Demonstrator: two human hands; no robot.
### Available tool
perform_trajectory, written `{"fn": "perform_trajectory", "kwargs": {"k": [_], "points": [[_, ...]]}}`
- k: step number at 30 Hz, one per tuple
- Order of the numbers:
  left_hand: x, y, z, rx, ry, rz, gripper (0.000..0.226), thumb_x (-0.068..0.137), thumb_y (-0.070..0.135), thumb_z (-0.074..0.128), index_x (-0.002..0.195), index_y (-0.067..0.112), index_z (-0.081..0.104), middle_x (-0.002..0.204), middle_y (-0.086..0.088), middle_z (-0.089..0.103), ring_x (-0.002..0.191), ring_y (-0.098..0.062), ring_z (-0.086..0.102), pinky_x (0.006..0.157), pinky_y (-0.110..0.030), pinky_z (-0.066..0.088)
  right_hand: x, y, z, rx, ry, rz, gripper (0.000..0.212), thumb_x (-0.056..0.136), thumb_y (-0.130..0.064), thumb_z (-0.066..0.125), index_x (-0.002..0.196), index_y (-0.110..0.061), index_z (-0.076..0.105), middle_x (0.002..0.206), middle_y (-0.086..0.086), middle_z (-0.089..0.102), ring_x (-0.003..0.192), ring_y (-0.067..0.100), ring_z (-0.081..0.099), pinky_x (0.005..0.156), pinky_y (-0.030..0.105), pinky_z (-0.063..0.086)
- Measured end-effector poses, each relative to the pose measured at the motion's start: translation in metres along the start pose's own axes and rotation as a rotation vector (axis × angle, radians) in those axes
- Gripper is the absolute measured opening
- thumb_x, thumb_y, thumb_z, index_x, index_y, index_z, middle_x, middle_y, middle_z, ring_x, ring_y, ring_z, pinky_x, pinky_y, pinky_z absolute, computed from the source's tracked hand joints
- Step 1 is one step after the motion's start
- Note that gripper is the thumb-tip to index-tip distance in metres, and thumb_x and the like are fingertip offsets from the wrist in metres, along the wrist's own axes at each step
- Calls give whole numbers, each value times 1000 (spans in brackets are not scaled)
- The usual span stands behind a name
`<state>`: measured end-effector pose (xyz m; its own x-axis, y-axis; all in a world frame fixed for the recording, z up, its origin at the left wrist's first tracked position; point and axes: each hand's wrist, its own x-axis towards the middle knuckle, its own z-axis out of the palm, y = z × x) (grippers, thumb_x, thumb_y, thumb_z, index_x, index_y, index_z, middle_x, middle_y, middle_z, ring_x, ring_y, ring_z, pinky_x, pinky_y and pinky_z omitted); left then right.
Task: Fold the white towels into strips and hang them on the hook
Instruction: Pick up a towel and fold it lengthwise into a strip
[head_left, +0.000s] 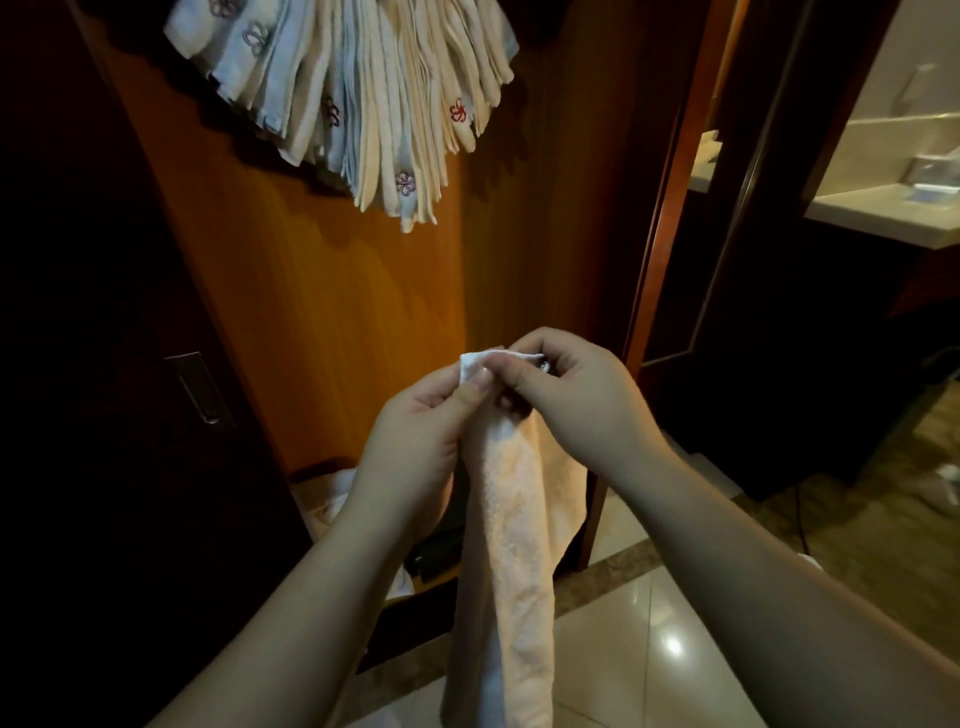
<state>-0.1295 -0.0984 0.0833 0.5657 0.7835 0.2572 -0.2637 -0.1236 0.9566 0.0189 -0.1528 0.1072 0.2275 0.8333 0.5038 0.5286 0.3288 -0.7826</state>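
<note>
Head view: no readable writing – only small flower emblems, red or purple, on the hung towels (363, 98) far above, whose top is cut off, so the hook is hidden. Near the middle, the left hand (415, 452) and right hand (576, 400) both pinch the top edge of a white towel (514, 545), which hangs down as a strip. The cabinet (311, 291) behind is dark on the left and hard to make out.

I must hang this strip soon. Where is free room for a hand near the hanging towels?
Free: the bare wood panel between the hanging towels and the held towel, pinched by left hand and right hand. Crowded: the bundle itself, strips packed tightly.
</note>
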Motion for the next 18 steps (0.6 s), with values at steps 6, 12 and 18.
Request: {"fn": "perform_trajectory", "kwargs": {"k": [6,12,18], "points": [[10,3,-31,23,43,-40,32,90,45,62,106,21,77,106,-11,75,98,-27,72,76,-32,58,24,27,-38,-437,-566,198,26,86,-61,66,88,-35,65,72,-15,73,59,4,69,52,17,48],[25,3,-82,115,132,32,22,91,33,64,102,22,78,97,-6,77,87,-20,70,74,-31,55,39,61,-70,-741,-616,293,21,89,-57,64,90,-36,68,86,-7,71,77,6,66,70,28,54],[27,-6,-104,186,184,67,26,90,44,65,106,27,76,107,-5,76,100,-23,72,87,-43,53,37,54,-68,-605,-211,60,20,87,-55,61,86,-35,64,81,-8,63,74,9,60,65,35,51]]}}
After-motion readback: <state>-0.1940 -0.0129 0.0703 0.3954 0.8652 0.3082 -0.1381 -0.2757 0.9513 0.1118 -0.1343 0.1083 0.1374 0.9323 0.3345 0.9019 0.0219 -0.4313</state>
